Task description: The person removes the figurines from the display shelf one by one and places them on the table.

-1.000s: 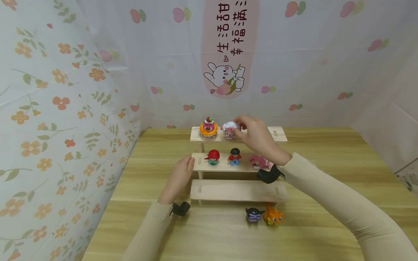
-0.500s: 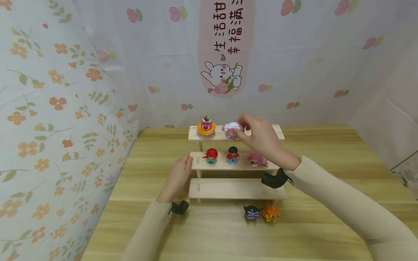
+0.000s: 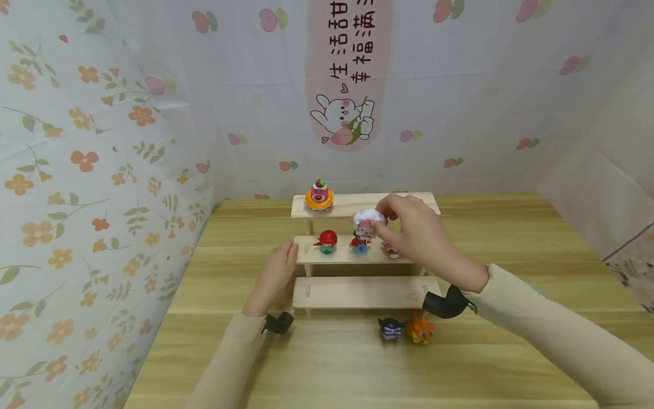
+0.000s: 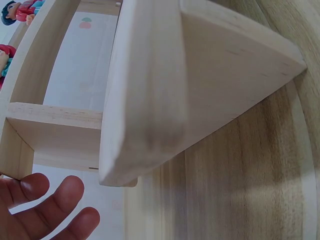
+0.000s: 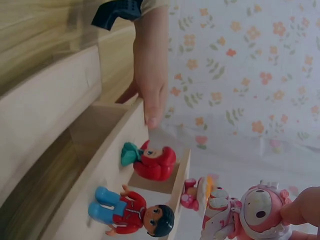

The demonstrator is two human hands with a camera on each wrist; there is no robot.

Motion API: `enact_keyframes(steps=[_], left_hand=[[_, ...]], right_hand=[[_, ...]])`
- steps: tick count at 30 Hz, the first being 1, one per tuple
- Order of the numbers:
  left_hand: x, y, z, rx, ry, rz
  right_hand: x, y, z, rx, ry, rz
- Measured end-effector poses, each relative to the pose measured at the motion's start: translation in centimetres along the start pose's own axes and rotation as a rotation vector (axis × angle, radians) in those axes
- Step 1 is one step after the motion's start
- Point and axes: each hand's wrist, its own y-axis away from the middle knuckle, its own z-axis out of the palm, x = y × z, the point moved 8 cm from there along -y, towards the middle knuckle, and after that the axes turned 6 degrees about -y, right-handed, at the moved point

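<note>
Thumb and fingertips of my right hand [image 3: 421,236] pinch a pink figurine with a white cap [image 3: 369,218], held off the shelf boards. In the head view it overlaps the head of a red-jacketed boy figurine [image 3: 360,245] on the middle tier. The right wrist view shows the pink figurine [image 5: 261,210] close up, its large dark eye facing the camera. My left hand [image 3: 272,277] grips the left end of the middle board of a three-tier wooden display shelf [image 3: 352,292]; in the left wrist view its fingers [image 4: 70,192] curl beside that board's end.
A red-haired figurine [image 3: 327,241] and a partly hidden pink figurine [image 3: 391,250] share the middle tier. On the top tier sits a bear figurine with an orange ring [image 3: 319,197]. A black-and-purple figurine [image 3: 391,329] and an orange figurine [image 3: 420,329] stand on the table before the shelf.
My right hand has lifted the white-capped figurine off the top tier and brought it forward and down, in front of the middle tier. My left hand stays at the shelf's end.
</note>
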Motion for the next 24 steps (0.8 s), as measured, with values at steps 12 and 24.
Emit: enact_keyframes(steps=[12, 24], left_hand=[[-0.3, 0.0, 0.1, -0.002, 0.003, -0.017], [-0.5, -0.1, 0.2, -0.001, -0.007, -0.016]], right_hand=[[-1.9, 3.5, 1.2, -0.013, 0.022, -0.141], [-2.4, 7.0, 3.9, -0.044, 0.021, -0.197]])
